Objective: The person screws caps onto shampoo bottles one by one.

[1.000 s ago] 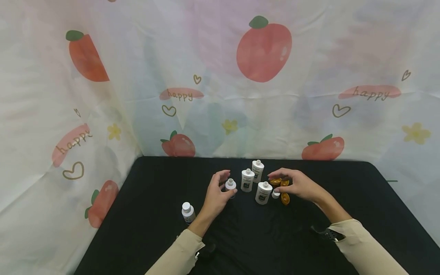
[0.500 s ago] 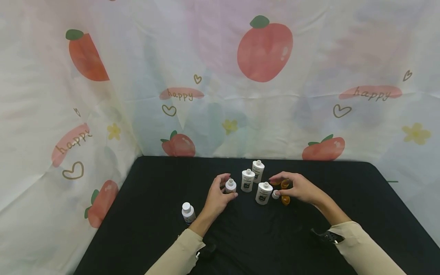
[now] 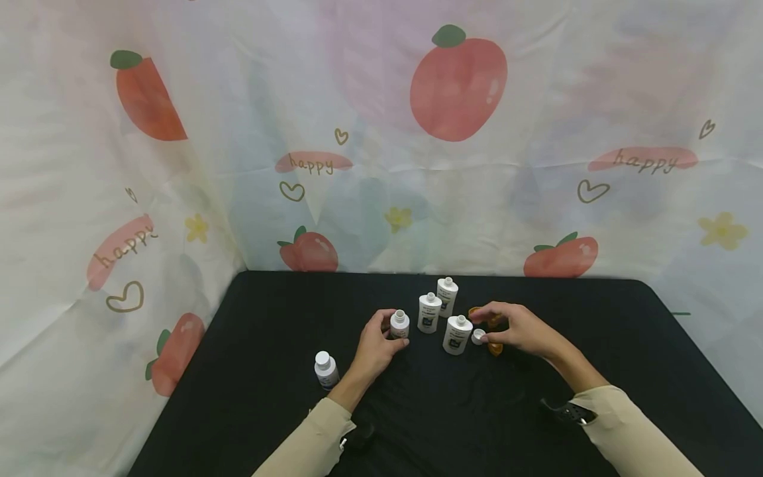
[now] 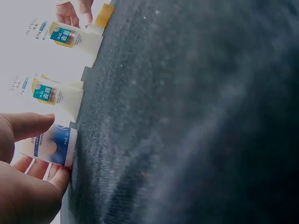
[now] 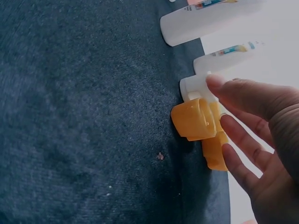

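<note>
My left hand holds a small white bottle that stands upright with its neck uncapped. In the left wrist view, thumb and fingers lie on opposite sides of this bottle, which has a blue label. My right hand is over a small white cap and several orange flip-top caps. In the right wrist view the thumb tip overlaps the white cap; the other fingers are spread beside the orange caps. Whether the thumb touches the white cap I cannot tell.
Between the hands stand three flat white bottles, one in front, one behind left and one at the back, all uncapped. A white capped bottle is beside the left forearm. Printed curtains border the black table.
My left hand has settled lower around the small bottle. The right hand has dropped slightly over the caps, and the white cap has tipped a little.
</note>
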Demonstrator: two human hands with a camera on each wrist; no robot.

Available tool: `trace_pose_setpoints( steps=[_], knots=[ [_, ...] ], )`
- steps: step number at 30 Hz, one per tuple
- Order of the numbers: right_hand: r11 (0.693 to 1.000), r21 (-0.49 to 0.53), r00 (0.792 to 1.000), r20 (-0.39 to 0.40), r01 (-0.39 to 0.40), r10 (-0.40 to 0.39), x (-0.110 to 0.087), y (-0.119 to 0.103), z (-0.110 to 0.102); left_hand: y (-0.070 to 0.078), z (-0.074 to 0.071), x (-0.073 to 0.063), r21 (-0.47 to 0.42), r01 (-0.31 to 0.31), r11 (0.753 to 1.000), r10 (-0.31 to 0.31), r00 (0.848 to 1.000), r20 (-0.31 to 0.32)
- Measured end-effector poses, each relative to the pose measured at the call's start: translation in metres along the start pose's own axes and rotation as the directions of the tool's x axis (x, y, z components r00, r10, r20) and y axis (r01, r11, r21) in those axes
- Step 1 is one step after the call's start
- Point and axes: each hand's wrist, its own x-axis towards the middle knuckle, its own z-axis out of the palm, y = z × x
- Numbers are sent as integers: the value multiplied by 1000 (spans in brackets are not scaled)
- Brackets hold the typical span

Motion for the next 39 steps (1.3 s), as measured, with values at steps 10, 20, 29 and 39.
trace_pose_setpoints(
  steps=[10,20,29,39],
  knots=[
    [996,-84,999,-9,-32,31,-2,-2,1,-5,-1,0,34,4,999,-4,1000,3],
    [988,-156,1000,0,19,-19,0,-6,1,-5,-2,-2,71,-8,997,9,1000,-12],
    [981,-188,999,-8,37,-39,3,-7,0,-6,-4,-2,58,-20,998,21,1000,-11],
    [984,-178,1000,-19,12,-15,-1,-19,-13,3,-9,-4,31,-73,997,74,996,-41]
  ],
)
